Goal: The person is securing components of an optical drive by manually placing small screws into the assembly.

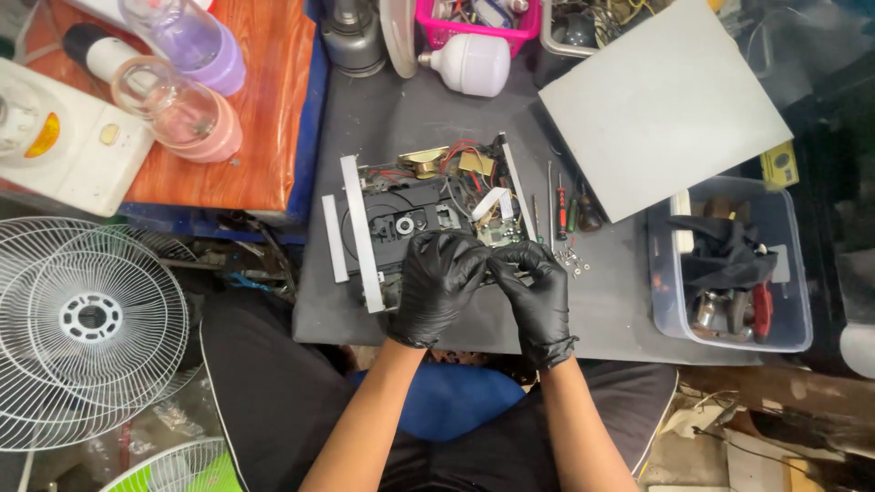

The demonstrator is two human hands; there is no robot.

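Our left grip (440,282) and right grip (538,290), both gloved, are closing together on the front edge of the opened disc player (428,219) lying near the table's (401,109) front edge, prying at it, so steady, even pressure seems called for next.
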